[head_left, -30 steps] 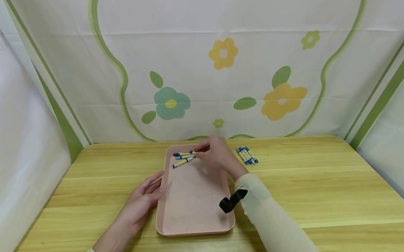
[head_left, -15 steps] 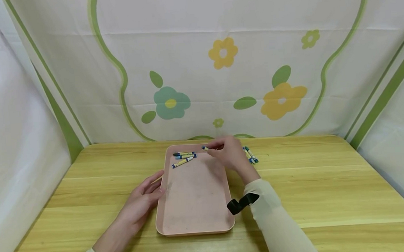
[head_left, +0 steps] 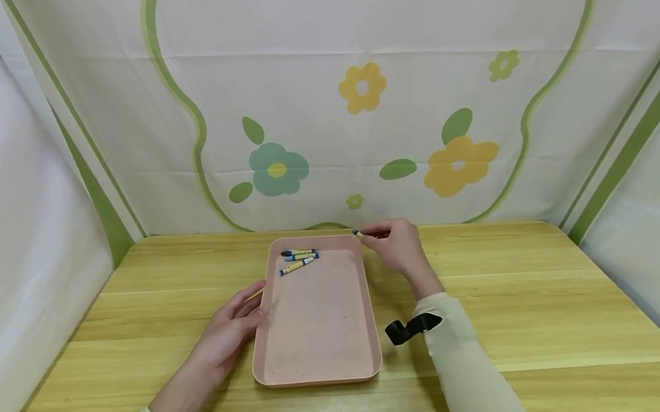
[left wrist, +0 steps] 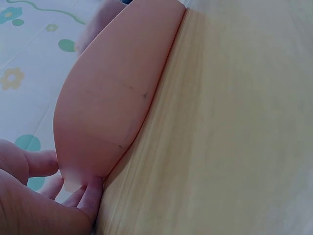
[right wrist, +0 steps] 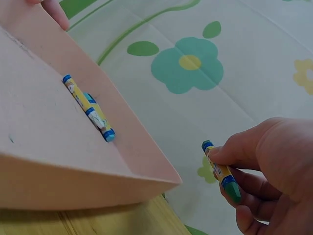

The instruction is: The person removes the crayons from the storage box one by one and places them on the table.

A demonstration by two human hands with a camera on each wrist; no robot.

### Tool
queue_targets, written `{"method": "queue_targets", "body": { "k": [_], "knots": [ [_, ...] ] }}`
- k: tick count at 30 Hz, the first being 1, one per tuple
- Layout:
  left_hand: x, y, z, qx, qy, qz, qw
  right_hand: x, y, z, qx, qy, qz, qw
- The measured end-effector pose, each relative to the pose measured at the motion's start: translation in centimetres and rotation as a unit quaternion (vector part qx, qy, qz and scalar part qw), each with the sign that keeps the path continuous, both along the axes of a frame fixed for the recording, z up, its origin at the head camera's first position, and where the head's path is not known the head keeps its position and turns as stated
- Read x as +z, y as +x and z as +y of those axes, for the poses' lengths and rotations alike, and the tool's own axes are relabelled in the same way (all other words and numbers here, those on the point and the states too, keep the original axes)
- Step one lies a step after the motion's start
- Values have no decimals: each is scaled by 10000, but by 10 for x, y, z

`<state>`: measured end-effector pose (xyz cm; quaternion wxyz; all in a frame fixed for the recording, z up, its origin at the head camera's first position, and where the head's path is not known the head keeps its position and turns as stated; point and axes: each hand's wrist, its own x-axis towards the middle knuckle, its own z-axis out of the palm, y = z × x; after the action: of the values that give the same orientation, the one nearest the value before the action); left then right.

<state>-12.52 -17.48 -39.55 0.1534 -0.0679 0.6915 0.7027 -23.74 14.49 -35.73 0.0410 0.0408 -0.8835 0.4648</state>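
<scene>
In the head view a pink tray (head_left: 316,322) lies lengthwise on the table. My left hand (head_left: 231,324) holds its left edge, thumb at the rim and fingers against the outer wall; in the left wrist view a fingertip (left wrist: 46,164) touches the rim. Beyond the tray's far right corner, my right hand (head_left: 396,246) pinches a green crayon (right wrist: 221,169) with a blue and yellow wrapper between thumb and fingers. Several similar crayons (head_left: 296,267) lie close together in the far left part of the tray.
A wooden table (head_left: 516,314) lies under everything. White flowered cloth (head_left: 324,117) hangs along its far edge, with more cloth at both sides. A black wrist strap (head_left: 410,328) sits on the right sleeve.
My right hand lifts a crayon from the tray's far end and carries it right, past the tray's edge. It now hides the crayons lined up on the table. The left hand stays put.
</scene>
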Motion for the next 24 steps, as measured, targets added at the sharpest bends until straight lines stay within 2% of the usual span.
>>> {"method": "queue_targets", "body": {
  "k": [5,10,24],
  "knots": [
    [0,0,0,-6,9,-6,10000,-3,-2,12,-143,58,-112,9998],
    [1,1,-1,-21,46,17,10000,-2,-4,19,-276,195,-44,9994],
    [-2,6,-9,60,-21,23,10000,-5,-8,17,-286,244,-125,9992]
  ]
}}
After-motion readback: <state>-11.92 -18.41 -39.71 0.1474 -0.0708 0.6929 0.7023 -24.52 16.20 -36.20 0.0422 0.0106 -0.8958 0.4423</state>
